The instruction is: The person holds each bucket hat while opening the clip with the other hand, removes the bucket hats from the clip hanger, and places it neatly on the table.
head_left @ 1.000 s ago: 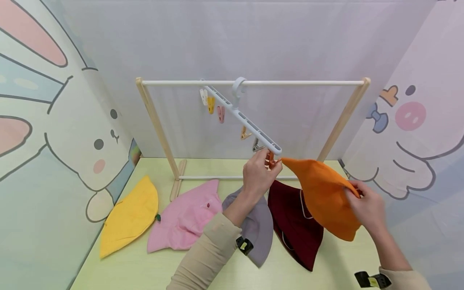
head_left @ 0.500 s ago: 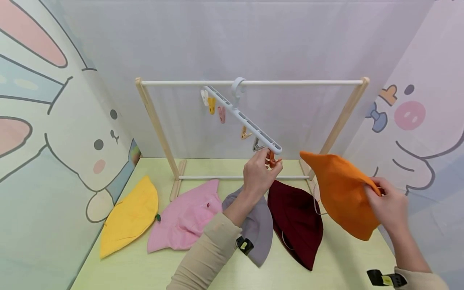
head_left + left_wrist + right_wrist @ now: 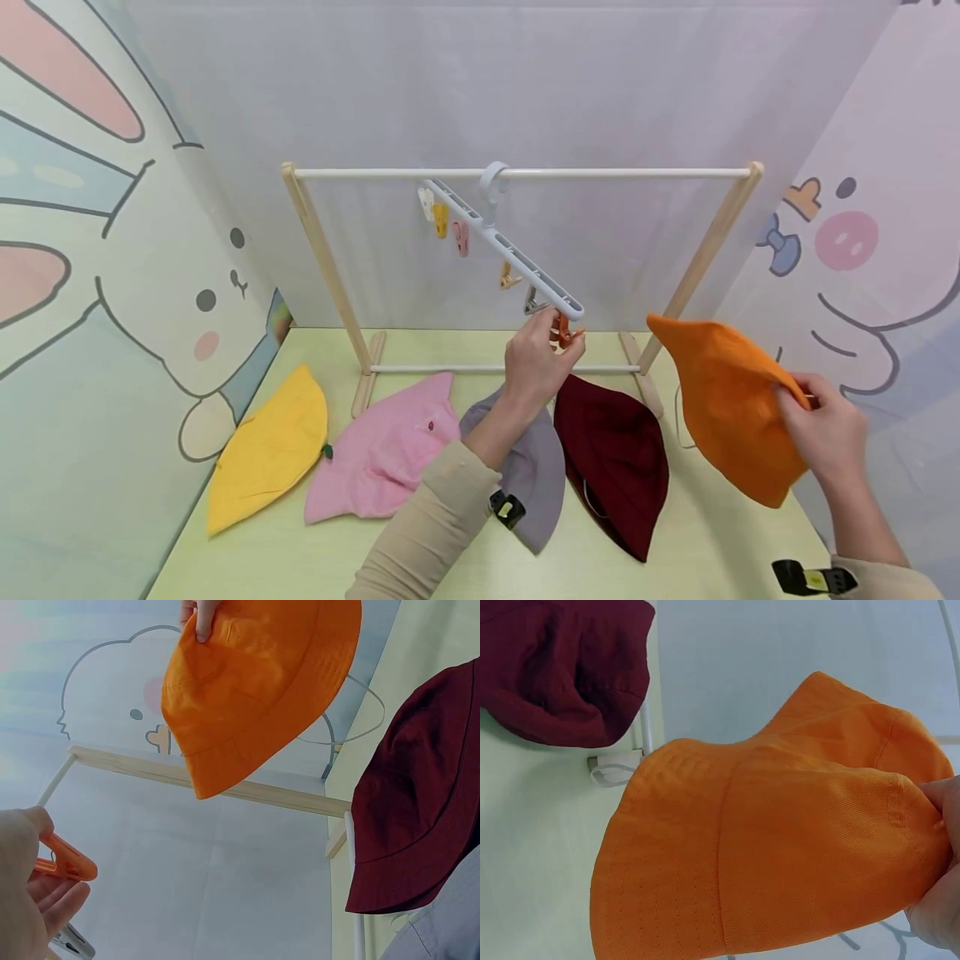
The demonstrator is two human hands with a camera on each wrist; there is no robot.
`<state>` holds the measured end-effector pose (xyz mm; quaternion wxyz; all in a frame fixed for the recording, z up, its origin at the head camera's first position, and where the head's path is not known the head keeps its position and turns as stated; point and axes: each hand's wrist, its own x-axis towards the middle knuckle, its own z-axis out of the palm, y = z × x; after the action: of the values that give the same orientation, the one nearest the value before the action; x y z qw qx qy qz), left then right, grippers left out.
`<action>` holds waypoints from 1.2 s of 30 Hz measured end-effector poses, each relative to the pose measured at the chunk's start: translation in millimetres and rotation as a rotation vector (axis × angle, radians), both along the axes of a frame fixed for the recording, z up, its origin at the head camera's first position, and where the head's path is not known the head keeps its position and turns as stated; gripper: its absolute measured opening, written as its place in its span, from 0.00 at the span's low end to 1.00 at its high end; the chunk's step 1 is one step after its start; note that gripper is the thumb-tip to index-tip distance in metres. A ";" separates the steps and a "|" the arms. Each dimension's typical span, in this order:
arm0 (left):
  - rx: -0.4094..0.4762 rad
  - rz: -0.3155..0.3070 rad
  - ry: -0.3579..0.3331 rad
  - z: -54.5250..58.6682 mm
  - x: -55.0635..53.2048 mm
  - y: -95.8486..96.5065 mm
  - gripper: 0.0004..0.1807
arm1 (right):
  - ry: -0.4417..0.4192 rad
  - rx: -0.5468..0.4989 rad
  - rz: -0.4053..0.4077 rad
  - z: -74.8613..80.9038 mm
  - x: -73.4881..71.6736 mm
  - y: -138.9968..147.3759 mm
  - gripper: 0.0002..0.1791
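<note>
My left hand pinches an orange clothespin at the near end of a pale grey clip hanger. Thumb and fingers squeeze its handles. Off to the right, my right hand grips an orange bucket hat by its crown, holding it in the air above the table. The brim points left toward the clothespin, with a gap between them. A thin pale cord dangles from the hat. Gray, tan, pink, yellow and white clothespins hang along the rest of the hanger, with the gray clothespin closest to my left hand.
The hanger hooks over the white rod of a wooden-legged rack. On the table lie a yellow hat, a pink hat, a grey-purple hat partly under my left arm, and a maroon hat. Cartoon-printed walls enclose both sides.
My right hand has carried the orange hat to the right, away from the orange clothespin its brim was beside. My left hand stays at the clothespin.
</note>
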<state>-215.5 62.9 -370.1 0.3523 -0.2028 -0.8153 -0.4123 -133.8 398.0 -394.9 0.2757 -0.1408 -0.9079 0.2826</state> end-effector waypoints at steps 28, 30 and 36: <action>0.006 -0.006 -0.033 -1.0 1.6 -1.3 0.09 | -0.191 0.020 -0.071 -25.7 -8.1 25.1 0.19; 0.009 -0.010 -0.035 -0.8 1.7 -1.5 0.09 | -0.194 0.030 -0.082 -27.5 -8.8 26.7 0.19; 0.019 -0.022 -0.028 -0.9 1.6 -1.5 0.09 | -0.127 0.101 -0.090 -34.1 -10.8 30.3 0.16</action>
<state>-213.9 61.5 -371.0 0.3382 -0.2027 -0.8140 -0.4266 -144.7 428.2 -429.0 0.2367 -0.1849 -0.9294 0.2145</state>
